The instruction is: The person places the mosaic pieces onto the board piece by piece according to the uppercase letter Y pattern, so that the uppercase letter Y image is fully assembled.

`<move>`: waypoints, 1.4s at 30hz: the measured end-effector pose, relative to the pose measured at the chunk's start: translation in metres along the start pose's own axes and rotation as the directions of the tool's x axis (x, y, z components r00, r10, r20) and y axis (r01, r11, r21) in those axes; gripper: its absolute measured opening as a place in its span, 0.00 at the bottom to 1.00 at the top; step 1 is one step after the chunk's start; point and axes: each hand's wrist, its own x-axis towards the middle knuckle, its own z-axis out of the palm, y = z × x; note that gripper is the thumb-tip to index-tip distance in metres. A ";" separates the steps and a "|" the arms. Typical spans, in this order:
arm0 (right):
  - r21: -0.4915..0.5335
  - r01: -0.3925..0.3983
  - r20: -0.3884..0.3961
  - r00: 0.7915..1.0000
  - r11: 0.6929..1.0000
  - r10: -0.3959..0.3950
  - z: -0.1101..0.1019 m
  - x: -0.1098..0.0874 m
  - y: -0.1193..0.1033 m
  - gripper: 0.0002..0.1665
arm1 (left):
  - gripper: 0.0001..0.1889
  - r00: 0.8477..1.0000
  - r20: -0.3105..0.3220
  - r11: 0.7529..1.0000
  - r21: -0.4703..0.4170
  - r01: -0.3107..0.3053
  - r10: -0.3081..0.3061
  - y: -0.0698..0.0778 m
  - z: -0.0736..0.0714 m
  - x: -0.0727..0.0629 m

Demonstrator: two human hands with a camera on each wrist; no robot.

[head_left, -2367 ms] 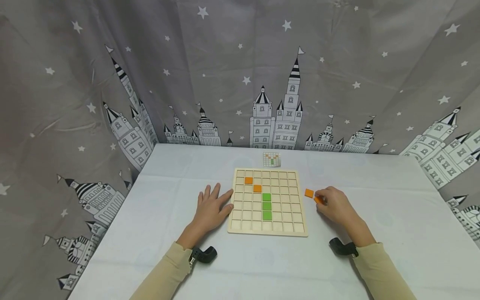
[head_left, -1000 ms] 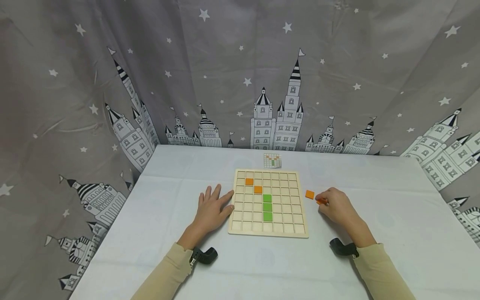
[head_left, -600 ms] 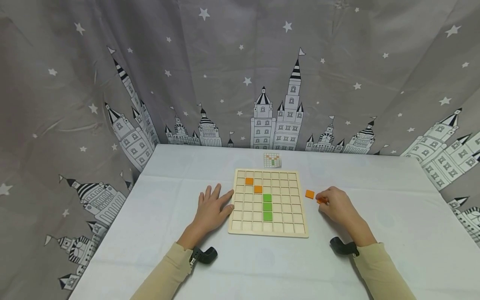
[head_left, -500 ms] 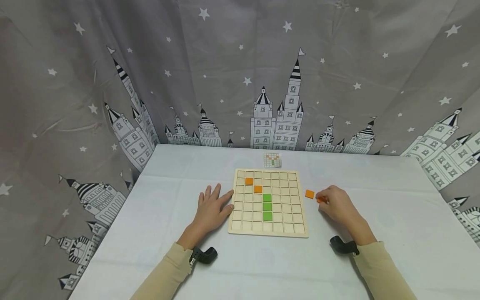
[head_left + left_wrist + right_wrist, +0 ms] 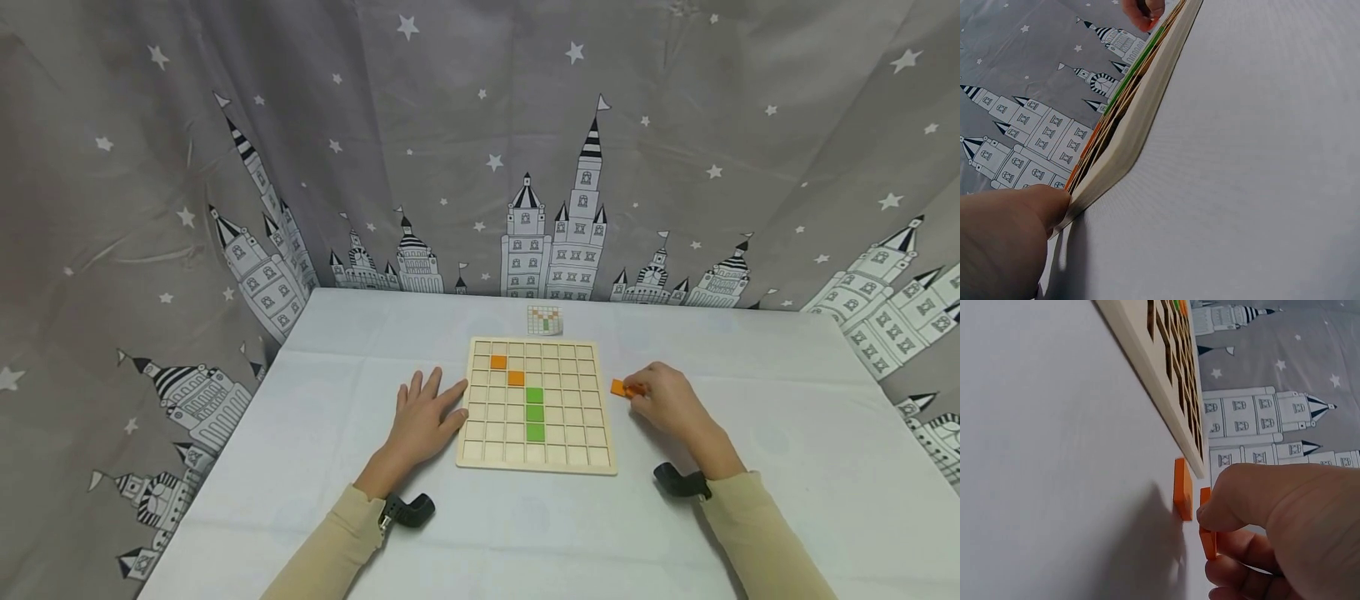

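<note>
In the head view my right hand [image 5: 667, 404] is just right of the wooden grid board [image 5: 573, 414]. Its thumb and fingers pinch an orange square tile [image 5: 1209, 544], held clear of the table in the right wrist view. A second orange tile [image 5: 1182, 490] lies flat on the table between that hand and the board. My left hand [image 5: 423, 425] rests spread, palm down, with thumb and forefinger at the board's left edge. Two orange tiles [image 5: 516, 378] sit diagonally in the grid cells, and three green tiles [image 5: 535, 413] form a column below them.
Behind the board lies a small printed pattern card [image 5: 544, 320] with a grid in orange and green. A white cloth [image 5: 525, 533] covers the table. A grey curtain [image 5: 450, 108] with castles and stars hangs along the back and sides.
My right hand has lifted the pinched tile off the table and shifted slightly left and away from me, over the other loose tile. The left hand and board stay put.
</note>
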 end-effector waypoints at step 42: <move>0.054 0.244 0.053 0.967 0.968 -0.247 0.028 0.047 -0.060 0.20 | 0.27 1.000 -0.009 1.000 -0.013 -0.004 0.004 0.000 0.000 -0.001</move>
